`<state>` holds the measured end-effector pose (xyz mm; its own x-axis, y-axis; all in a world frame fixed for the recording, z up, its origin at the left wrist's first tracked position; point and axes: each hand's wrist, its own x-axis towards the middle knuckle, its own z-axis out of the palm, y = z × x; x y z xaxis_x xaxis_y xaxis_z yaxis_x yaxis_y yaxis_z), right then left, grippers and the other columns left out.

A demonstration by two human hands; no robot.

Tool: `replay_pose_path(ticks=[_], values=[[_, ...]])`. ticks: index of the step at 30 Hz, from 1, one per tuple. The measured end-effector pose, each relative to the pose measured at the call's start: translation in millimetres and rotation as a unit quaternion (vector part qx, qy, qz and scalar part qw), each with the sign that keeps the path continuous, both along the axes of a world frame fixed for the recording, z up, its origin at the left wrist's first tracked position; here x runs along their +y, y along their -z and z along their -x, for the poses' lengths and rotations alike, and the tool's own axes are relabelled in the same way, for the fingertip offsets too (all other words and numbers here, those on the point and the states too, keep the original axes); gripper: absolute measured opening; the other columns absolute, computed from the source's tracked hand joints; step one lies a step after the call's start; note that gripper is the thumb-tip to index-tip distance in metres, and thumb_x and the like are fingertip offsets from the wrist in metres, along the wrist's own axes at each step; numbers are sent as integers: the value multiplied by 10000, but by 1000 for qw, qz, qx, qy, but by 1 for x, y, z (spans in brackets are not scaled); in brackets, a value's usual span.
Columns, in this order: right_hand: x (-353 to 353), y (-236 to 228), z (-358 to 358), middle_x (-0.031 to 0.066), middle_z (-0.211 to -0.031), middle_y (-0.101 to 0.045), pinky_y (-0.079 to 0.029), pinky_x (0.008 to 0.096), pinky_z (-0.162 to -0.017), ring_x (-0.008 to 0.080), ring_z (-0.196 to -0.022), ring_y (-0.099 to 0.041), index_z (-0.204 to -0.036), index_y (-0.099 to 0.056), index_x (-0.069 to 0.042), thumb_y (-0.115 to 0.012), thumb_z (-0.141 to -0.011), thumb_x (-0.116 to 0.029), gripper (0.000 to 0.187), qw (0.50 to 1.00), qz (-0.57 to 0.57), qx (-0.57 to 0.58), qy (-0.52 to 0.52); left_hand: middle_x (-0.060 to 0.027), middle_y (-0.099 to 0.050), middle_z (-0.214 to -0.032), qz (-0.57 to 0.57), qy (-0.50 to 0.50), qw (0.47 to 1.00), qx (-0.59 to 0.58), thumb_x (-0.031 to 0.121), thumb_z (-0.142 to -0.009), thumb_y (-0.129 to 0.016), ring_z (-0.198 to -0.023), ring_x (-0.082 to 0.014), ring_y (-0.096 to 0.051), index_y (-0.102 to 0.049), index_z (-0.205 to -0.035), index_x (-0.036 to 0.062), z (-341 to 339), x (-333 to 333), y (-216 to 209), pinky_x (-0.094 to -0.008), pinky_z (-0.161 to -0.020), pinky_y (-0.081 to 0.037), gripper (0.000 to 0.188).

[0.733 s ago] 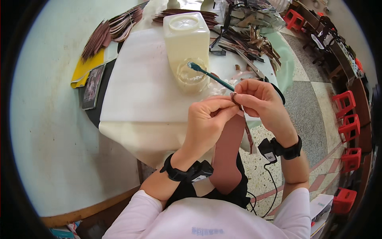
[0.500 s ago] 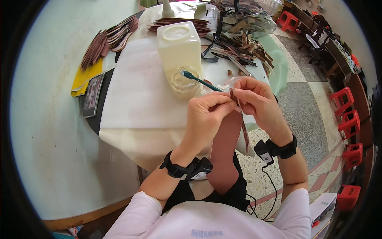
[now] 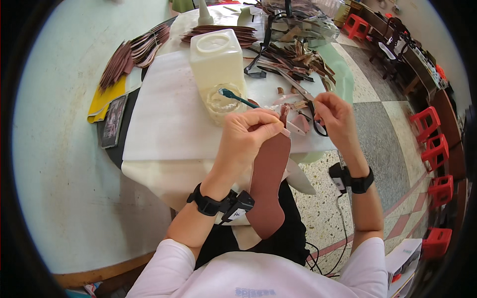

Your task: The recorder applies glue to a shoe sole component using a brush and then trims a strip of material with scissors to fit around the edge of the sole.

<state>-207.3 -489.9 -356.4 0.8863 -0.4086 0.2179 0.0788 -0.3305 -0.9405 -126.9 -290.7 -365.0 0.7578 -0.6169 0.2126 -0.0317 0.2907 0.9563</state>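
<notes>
My left hand (image 3: pixel 251 131) pinches the top end of a reddish-brown shoe insole (image 3: pixel 271 193), which hangs down over my lap. A short dark strip (image 3: pixel 284 114) sticks up beside the left fingertips. At the table's right side, the closed fingers of my right hand (image 3: pixel 338 114) are at the black handles of a pair of scissors (image 3: pixel 319 128), whose blades point away and to the left. Just past my left hand, a teal-handled brush (image 3: pixel 238 98) lies across a round glue pot (image 3: pixel 223 107), with white paste on its tip.
A square whitish plastic jug (image 3: pixel 216 64) stands behind the glue pot. Leather scraps (image 3: pixel 305 59) are heaped at the far right. Fanned brown insole stacks (image 3: pixel 117 64) lie at the left, near a phone (image 3: pixel 114 121) and yellow cloth (image 3: pixel 99 102). Red stools (image 3: pixel 435 149) stand on the floor.
My right hand has left the insole's tip and moved right to the scissors. The thin strip no longer hangs beside the insole. My left hand and the insole have shifted slightly left.
</notes>
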Motion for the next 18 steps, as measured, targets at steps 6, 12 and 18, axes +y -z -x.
replay_pose_path(ticks=[6, 12, 18], values=[[-30, 7, 14, 163, -886, -581, -454, 376, -699, 328, -789, -573, -895, -536, 34, -608, -785, -35, 149, 928, 363, 78, 25, -50, -647, -841, -43, -45, 994, -85, -6, -781, -638, -679, -74, -541, -679, -787, -42, 11, 0, -8, -195, -586, -411, 55], [-47, 3, 3, 157, -863, -577, -455, 358, -722, 292, -812, -571, -945, -543, 14, -630, -775, -49, 201, 897, 424, 115, -41, -49, -639, -827, -37, -64, 992, -98, -4, -778, -638, -664, -70, -524, -685, -784, -25, 23, -6, -5, -198, -560, -388, 52], [-48, -17, -4, 165, -835, -578, -461, 348, -703, 276, -798, -577, -950, -563, 21, -680, -718, -107, 290, 887, 373, 246, -115, -48, -643, -830, -38, -41, 997, -53, 3, -771, -642, -676, -77, -533, -693, -780, -17, 15, -6, 4, -200, -576, -395, 55]])
